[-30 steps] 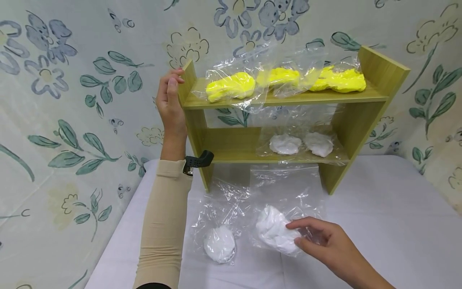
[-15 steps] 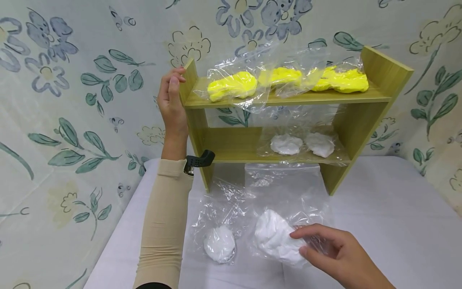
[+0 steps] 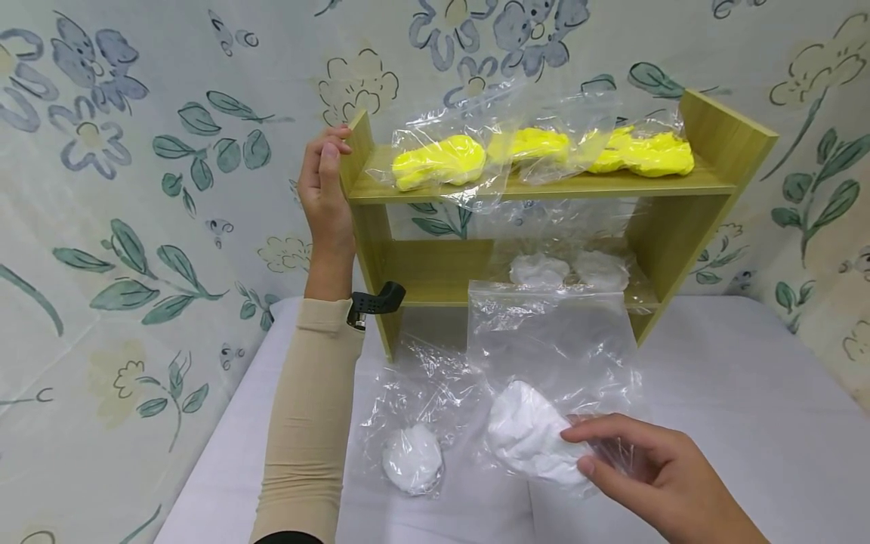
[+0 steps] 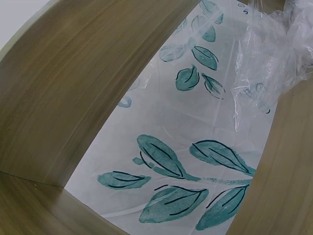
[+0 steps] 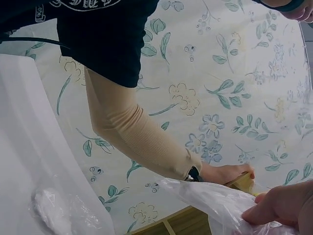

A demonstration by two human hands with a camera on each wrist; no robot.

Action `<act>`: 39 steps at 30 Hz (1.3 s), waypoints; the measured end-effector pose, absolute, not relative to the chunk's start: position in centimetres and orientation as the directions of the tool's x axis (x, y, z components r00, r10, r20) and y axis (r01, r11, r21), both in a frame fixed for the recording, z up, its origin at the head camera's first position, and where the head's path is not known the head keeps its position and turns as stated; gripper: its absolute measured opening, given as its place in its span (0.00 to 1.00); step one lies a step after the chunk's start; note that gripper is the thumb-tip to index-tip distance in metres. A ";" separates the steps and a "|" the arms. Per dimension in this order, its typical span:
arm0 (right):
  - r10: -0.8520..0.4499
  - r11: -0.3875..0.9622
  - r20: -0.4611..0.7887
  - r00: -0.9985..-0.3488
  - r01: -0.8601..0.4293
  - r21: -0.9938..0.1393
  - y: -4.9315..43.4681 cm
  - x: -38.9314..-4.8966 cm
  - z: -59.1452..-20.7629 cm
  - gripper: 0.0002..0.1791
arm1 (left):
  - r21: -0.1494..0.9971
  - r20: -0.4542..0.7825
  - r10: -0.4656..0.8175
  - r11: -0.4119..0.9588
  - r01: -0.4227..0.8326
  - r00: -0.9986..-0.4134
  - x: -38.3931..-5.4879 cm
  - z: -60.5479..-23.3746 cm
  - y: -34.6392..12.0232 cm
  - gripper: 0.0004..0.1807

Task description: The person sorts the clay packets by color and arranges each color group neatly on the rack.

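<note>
My left hand grips the top of the left side panel of a wooden shelf in the head view. With thumb and forefinger, my right hand pinches a clear zip bag holding a white, clay-like lump. The bag's upper part overlaps the shelf's lower board. To its left, a second clear bag with a round white lump lies on the table. In the right wrist view, the fingers hold crumpled clear plastic.
Bags of bright yellow lumps line the top board. Two bagged white lumps sit on the right of the lower board, partly behind the held bag. A white cloth covers the table; floral fabric hangs behind.
My right hand has moved right with the held bag, whose top edge has risen in front of the lower board. The left hand stays on the shelf panel.
</note>
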State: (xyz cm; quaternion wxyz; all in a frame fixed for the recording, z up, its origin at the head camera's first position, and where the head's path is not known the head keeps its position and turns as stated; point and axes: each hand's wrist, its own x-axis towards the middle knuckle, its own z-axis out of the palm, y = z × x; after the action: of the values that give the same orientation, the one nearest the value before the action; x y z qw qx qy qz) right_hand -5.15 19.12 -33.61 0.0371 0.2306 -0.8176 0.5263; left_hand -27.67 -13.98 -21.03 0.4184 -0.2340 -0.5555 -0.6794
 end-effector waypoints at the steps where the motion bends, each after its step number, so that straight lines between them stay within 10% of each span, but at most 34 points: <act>1: -0.337 0.339 0.313 -0.888 -0.424 -0.840 19.1 -5.2 -33.3 0.18 | 0.557 0.784 -0.308 -0.033 0.830 -0.539 -27.7 -21.0 -14.0 0.12; 39: -0.272 0.433 0.355 -0.894 -0.444 -0.785 17.5 -16.3 -29.1 0.16 | 0.567 0.790 -0.281 -0.005 0.824 -0.546 -27.3 -21.0 -14.2 0.12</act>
State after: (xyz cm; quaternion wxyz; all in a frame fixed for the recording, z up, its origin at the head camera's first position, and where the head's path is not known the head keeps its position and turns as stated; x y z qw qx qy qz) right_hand -16.27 17.53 -29.11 0.0876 0.2126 -0.8419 0.4882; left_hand -27.32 -14.21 -21.00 0.4133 -0.2375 -0.5717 -0.6678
